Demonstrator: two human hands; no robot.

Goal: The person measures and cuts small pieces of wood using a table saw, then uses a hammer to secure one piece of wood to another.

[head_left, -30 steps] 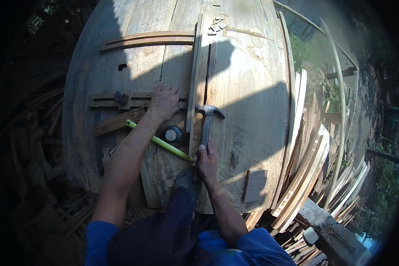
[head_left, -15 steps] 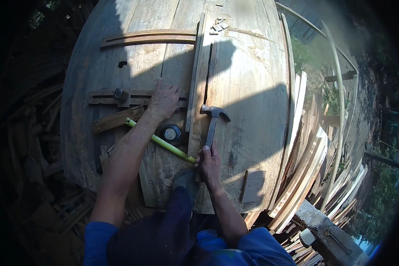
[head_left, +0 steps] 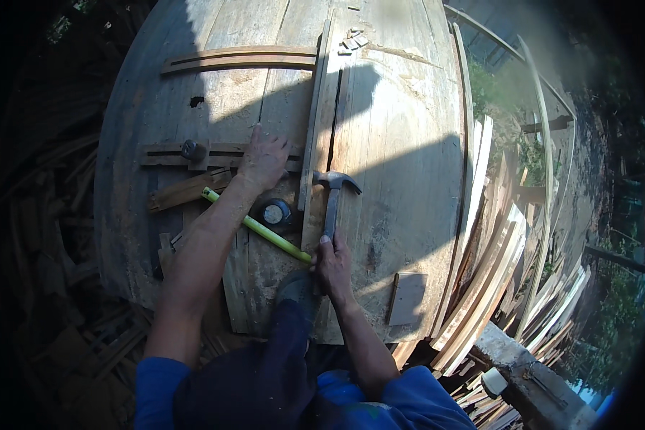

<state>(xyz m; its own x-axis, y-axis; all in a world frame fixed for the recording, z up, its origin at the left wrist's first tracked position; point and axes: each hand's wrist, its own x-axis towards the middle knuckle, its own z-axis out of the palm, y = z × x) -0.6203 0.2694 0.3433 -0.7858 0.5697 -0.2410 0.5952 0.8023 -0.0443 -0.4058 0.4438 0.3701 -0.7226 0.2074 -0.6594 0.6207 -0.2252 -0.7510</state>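
My right hand is closed round the handle of a claw hammer, its head lying over the long upright wooden strip. Across a slotted wooden rail lies my left hand, its fingers bent over the rail close to where it meets the long strip; the fingertips are partly hidden. A yellow-green strip runs under my left forearm towards my right hand. Between my arms sits a round black object with a pale face. A dark cylindrical piece stands on the rail's left part.
Farther off, a second slotted rail meets the long strip. Small wooden chips lie on the plank worktop. A short wooden block and a flat rectangular piece lie nearer. Timber offcuts are stacked at the right.
The hammer and my right hand have shifted slightly left, bringing the hammer head onto the long strip. My left hand stays in place on the rail.
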